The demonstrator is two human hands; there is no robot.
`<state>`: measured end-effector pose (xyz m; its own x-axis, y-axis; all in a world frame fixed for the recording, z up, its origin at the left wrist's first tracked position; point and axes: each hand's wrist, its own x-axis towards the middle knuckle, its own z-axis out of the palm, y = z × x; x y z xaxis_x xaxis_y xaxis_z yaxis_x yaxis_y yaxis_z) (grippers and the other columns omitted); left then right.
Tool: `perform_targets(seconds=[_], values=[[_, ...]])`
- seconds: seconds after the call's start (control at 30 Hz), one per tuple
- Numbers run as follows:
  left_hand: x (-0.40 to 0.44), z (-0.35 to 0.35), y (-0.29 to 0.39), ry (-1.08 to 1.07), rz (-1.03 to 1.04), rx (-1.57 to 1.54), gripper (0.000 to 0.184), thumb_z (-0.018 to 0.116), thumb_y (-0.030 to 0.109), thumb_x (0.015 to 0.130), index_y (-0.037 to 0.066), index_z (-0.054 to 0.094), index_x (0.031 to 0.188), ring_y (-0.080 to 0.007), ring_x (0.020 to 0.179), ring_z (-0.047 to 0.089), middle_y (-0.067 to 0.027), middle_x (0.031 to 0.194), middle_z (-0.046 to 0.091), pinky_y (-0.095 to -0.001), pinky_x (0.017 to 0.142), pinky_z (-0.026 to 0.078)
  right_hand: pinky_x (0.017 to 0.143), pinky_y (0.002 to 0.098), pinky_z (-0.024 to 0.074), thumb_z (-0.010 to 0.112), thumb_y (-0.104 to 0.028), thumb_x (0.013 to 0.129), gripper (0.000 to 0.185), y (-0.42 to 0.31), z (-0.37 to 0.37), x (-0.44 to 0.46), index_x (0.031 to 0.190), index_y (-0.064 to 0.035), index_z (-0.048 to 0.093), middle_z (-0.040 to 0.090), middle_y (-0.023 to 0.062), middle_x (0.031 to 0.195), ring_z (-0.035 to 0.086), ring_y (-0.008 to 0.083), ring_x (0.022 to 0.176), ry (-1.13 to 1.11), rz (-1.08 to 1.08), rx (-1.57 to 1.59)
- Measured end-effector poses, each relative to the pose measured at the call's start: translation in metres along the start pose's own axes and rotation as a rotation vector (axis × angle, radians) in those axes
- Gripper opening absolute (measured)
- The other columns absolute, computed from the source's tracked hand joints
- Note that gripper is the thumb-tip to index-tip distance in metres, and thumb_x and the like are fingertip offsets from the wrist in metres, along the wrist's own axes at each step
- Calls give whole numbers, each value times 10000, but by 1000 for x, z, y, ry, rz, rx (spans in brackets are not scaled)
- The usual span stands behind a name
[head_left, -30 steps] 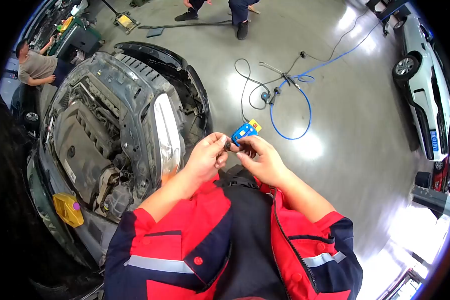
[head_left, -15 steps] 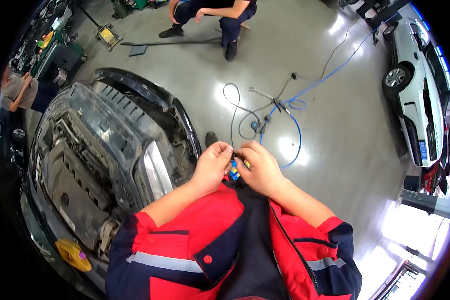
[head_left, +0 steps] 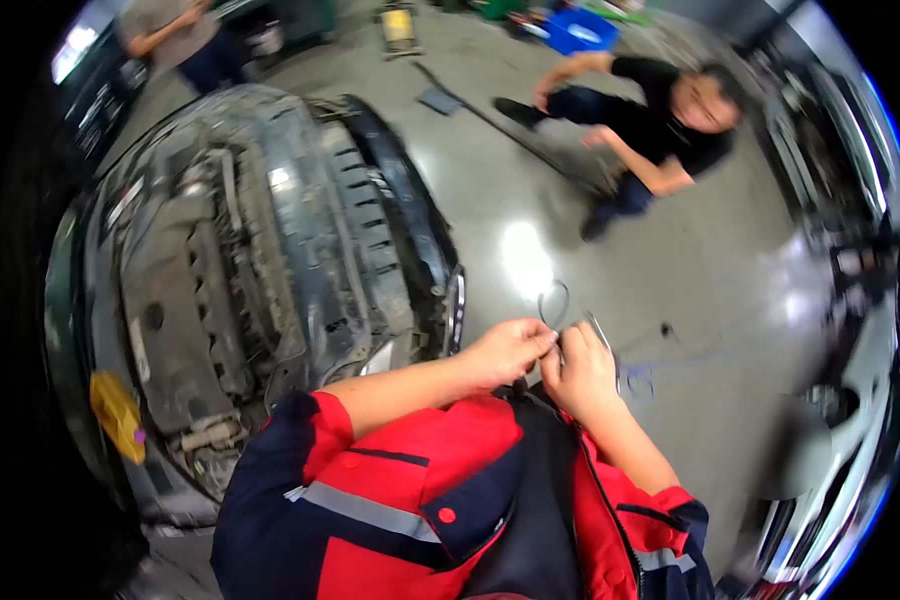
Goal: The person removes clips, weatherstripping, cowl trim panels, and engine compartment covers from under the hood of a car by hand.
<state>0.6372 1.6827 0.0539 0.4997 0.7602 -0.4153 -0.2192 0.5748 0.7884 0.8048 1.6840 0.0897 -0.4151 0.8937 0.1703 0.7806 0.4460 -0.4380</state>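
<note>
My left hand (head_left: 511,354) and my right hand (head_left: 582,374) meet in front of my chest, fingers pinched toward each other. Something small and dark is between the fingertips, too blurred and covered to name. Just beyond the fingertips a thin cable loop (head_left: 554,300) shows above the floor. To the left of my hands stands a car with its engine bay (head_left: 195,300) uncovered.
A person (head_left: 670,125) in dark clothes squats ahead to the right; another person (head_left: 185,35) stands at the upper left. A yellow jug (head_left: 118,412) rests on the car's edge. A long dark bar (head_left: 510,135) lies on the floor. A light-coloured car (head_left: 850,430) is at the right.
The view has swung round, bringing the squatting person fully into sight. Both hands now appear further right in the view, still together. The blue and yellow item near them no longer shows.
</note>
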Motion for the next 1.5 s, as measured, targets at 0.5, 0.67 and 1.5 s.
perform_targets(seconds=[0.5, 0.67, 1.5], values=[[164, -119, 97, 404, 293, -349, 243, 501, 307, 1050, 103, 607, 970, -42, 641, 450, 53, 791, 556, -205, 546, 354, 623, 484, 530, 661, -136, 806, 146, 102, 48, 301, 778, -35, 559, 585, 159, 779, 618, 397, 686, -291, -466, 120], [244, -151, 170, 380, 356, -495, 160, 526, 212, 1033, 78, 611, 1051, -42, 625, 439, 53, 811, 565, -201, 532, 335, 642, 493, 508, 619, -137, 878, 158, 146, 25, 421, 806, -10, 558, 593, 191, 804, 619, 418, 723, -413, -504, 273], [330, -570, 506, 1049, 520, -29, 122, 550, 130, 1013, 29, 599, 963, -86, 785, 565, -13, 836, 631, -256, 731, 473, 706, 362, 530, 716, -114, 877, 202, -6, 179, 997, 1044, -12, 667, 674, 156, 904, 661, 281, 782, -844, -644, 550]])
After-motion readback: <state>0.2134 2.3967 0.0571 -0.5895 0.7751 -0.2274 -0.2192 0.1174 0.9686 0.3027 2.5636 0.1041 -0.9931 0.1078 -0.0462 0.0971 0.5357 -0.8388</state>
